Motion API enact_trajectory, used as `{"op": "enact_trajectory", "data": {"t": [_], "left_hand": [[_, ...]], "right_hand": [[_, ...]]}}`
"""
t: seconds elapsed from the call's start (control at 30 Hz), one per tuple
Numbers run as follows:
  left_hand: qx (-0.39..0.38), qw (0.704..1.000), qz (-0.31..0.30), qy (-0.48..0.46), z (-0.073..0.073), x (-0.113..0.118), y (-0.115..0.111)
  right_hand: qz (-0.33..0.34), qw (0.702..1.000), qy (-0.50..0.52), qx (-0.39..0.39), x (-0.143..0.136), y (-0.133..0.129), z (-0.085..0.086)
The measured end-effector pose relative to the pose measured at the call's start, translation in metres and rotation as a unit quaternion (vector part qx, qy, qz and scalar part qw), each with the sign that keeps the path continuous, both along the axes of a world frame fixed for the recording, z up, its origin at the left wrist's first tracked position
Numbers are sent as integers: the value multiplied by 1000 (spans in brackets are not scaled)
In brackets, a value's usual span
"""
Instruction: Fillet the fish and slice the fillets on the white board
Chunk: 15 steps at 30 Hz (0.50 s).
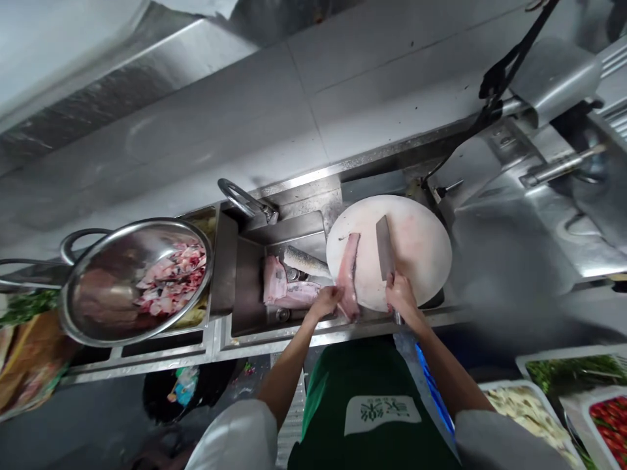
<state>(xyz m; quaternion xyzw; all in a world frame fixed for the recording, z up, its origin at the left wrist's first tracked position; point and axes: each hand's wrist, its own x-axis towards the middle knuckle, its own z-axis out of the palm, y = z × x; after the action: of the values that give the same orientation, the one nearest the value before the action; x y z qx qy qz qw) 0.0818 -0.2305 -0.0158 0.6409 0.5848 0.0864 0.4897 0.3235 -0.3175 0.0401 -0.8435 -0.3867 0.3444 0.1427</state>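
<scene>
A long pink fish fillet (349, 271) lies along the left part of a round white cutting board (426, 241). My left hand (327, 300) pinches the fillet's left edge near its lower end. In my right hand (400, 294) is a cleaver (385, 247), gripped by its handle. Its broad blade points away from me over the board, to the right of the fillet and apart from it. Left of the board, more fish pieces (289, 290) lie in the metal sink (249, 287), one with dark speckled skin (306, 261).
A large steel bowl (102, 287) holds cut fish pieces (171, 277) at the left. The curved tap (242, 196) rises behind the sink. Crates with pale slices (529, 414) and red peppers (610, 418) stand at the lower right. A dark bin (161, 395) is below the counter.
</scene>
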Motion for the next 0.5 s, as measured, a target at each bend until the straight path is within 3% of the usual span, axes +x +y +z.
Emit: {"op": "enact_trajectory", "data": {"t": [0.07, 0.17, 0.27, 0.33, 0.4, 0.5], "left_hand": [[73, 992, -65, 75, 6, 14, 23], [169, 974, -143, 58, 15, 55, 74], [217, 914, -338, 60, 21, 95, 124], [224, 883, -406, 76, 21, 104, 145], [232, 887, -391, 80, 16, 97, 156], [235, 930, -279, 48, 4, 75, 153]], "right_hand": [[-3, 999, -16, -30, -11, 5, 0], [-14, 998, -59, -35, -19, 6, 0], [-27, 994, -100, -47, -21, 4, 4], [-40, 990, -115, -64, -24, 5, 9], [-54, 988, -119, -79, -31, 9, 15], [-71, 988, -118, -76, -56, 24, 21]]}}
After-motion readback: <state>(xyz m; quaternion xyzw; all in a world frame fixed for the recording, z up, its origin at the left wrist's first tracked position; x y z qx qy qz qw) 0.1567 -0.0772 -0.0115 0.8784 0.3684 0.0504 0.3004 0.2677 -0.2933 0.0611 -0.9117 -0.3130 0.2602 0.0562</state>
